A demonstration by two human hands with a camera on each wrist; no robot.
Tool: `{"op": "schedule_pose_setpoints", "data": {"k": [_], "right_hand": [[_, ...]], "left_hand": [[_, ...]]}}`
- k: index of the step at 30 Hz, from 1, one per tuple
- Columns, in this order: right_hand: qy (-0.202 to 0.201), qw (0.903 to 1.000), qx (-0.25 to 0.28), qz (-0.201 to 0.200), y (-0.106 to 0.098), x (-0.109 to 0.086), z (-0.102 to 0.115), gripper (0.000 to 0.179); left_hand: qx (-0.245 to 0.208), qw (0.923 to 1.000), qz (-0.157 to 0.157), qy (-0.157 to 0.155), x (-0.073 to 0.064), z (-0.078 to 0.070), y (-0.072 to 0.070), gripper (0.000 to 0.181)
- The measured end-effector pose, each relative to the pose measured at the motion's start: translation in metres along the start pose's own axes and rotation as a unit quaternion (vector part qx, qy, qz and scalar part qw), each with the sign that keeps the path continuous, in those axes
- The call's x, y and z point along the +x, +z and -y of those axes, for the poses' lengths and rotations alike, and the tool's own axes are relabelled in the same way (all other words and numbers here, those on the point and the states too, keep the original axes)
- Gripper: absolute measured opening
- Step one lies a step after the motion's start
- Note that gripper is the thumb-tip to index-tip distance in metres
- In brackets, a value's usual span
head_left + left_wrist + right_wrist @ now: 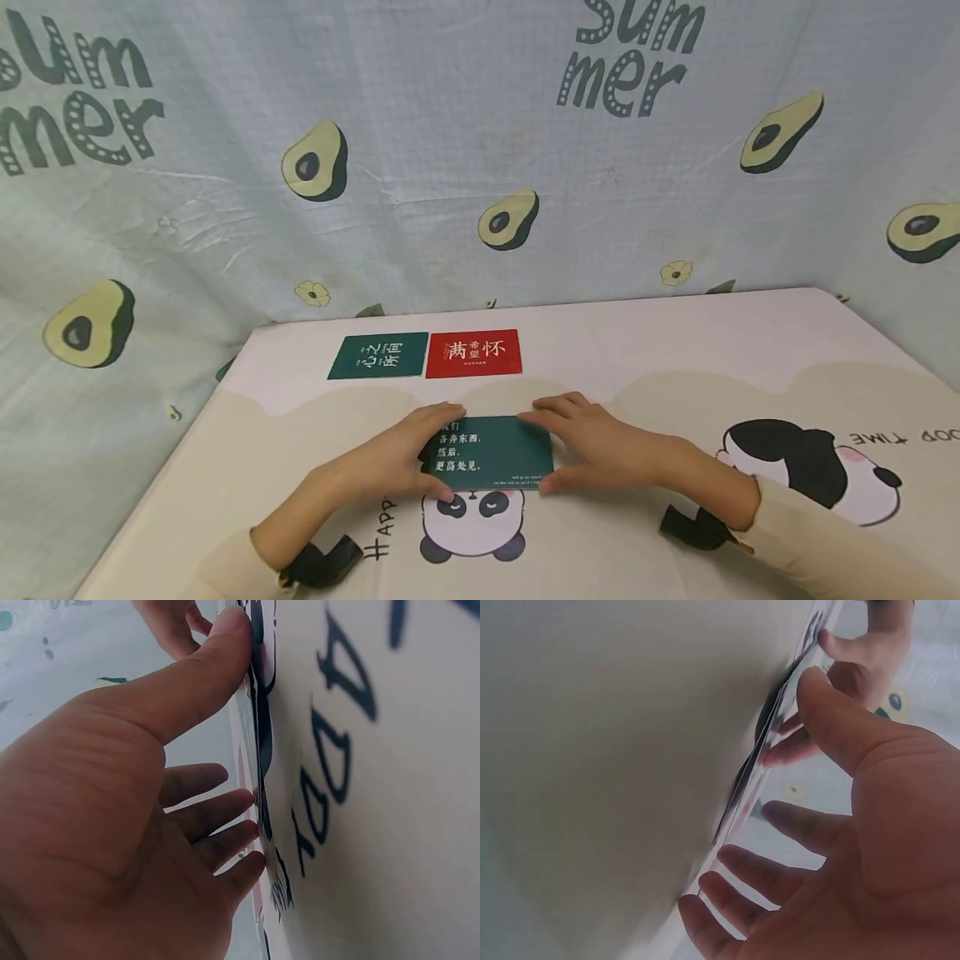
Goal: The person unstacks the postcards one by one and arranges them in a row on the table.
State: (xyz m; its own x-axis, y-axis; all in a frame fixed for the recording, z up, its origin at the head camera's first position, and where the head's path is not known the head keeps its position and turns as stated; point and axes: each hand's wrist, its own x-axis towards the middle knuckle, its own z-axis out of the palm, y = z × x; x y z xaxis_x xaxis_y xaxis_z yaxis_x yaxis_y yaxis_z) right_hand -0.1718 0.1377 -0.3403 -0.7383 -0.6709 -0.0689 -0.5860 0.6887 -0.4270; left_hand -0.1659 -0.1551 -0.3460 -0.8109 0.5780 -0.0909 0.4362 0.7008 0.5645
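Panda print (472, 537), nearest, partly under the card's near edge. Green card (498, 450), white text, on the table (637, 342) between both hands. Left hand (408, 446): fingers loosely extended, thumb and fingertips at the card's left end. Right hand (592, 446): likewise relaxed, fingers spread, at the right end. Beyond: second green card (380, 357), lettering turned sideways; red card (474, 353), white lettering, just beside it. Farthest: avocado-print curtain (420, 100).
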Motion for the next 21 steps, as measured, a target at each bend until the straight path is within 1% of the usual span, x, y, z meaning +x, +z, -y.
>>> {"op": "schedule_pose_setpoints", "data": {"k": [7, 11, 16, 21], "right_hand": [[-0.017, 0.9995, -0.027, -0.001, 0.0008, 0.0007, 0.0005, 0.078], [-0.026, 0.9991, -0.035, -0.001, 0.0005, 0.0009, 0.0015, 0.078], [-0.031, 0.9985, -0.045, -0.002, 0.0009, -0.0003, 0.0036, 0.076], [-0.035, 0.997, -0.069, 0.001, 0.0043, -0.0009, 0.0048, 0.074]], "left_hand": [[0.015, 0.9998, -0.011, -0.003, -0.0005, -0.0001, 0.0013, 0.095], [0.025, 0.9995, -0.019, -0.004, -0.0008, -0.0005, 0.0025, 0.097], [0.038, 0.999, -0.022, -0.005, -0.0007, -0.0016, 0.0032, 0.097], [0.048, 0.9985, -0.027, -0.003, -0.001, -0.0013, 0.0041, 0.096]]}}
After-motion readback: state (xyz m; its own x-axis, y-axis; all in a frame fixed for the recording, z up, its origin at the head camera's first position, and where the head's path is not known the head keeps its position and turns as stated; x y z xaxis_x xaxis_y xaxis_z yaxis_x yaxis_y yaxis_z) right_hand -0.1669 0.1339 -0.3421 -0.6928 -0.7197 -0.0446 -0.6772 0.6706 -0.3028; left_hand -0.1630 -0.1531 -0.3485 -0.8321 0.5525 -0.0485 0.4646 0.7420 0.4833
